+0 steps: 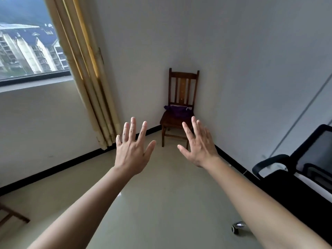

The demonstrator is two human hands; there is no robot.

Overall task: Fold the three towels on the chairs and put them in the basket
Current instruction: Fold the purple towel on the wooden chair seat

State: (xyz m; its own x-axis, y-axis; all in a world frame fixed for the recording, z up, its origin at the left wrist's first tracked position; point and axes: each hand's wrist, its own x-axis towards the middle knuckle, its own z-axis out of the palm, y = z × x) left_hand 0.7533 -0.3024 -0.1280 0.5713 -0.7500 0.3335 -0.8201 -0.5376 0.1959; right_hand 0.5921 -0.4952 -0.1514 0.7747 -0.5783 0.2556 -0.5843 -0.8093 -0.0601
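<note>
A dark wooden chair [182, 90] stands in the far corner of the room. A crumpled purple towel [177, 110] lies on its seat. My left hand [132, 150] and my right hand [198, 145] are stretched out ahead of me at arm's length, backs up, fingers spread, with nothing in them. Both hands are well short of the chair; my right fingertips overlap the seat's front edge only in the picture. No basket is in view.
A black office chair [305, 169] stands at the right, one caster [238, 227] near my right forearm. Yellow curtains [89, 78] hang beside a window at left. A wooden leg [13, 215] pokes in at the lower left. Pale floor runs to the corner.
</note>
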